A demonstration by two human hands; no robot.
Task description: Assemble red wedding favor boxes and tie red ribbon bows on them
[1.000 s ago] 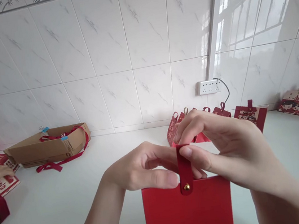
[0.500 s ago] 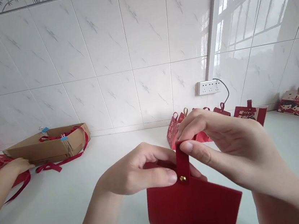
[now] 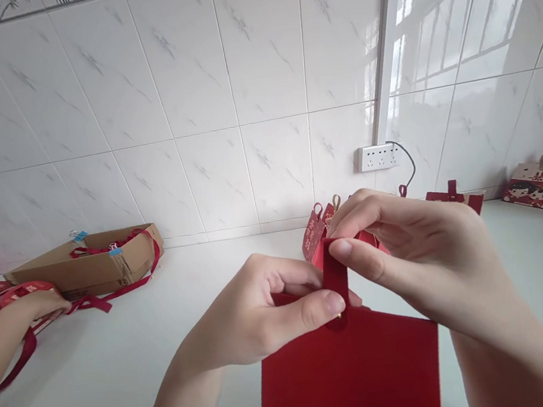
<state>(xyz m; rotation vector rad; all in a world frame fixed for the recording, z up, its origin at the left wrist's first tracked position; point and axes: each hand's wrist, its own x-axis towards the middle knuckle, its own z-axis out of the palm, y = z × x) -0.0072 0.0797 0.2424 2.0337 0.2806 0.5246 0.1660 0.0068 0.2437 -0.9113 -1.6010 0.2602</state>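
Left hand [image 3: 265,310], thumb at the gold stud [image 3: 339,315], fingers behind, pinches the strap [image 3: 336,278] atop the red box [image 3: 352,378], front centre; right hand [image 3: 420,251] pinches the strap's upper end. Step, apparently: securing the strap; the next move calls for firm, aligned thumb pressure.

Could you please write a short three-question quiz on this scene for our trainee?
1. True or false: the right hand pinches the top of the red strap on the red gift box.

2. Multiple choice: which hangs over the edge of the cardboard box?
A) a black cable
B) a red ribbon
C) a white towel

3. Fill in: the stud by the thumb of the left hand is ____ in colour.

Key: 1. True. 2. B. 3. Gold.
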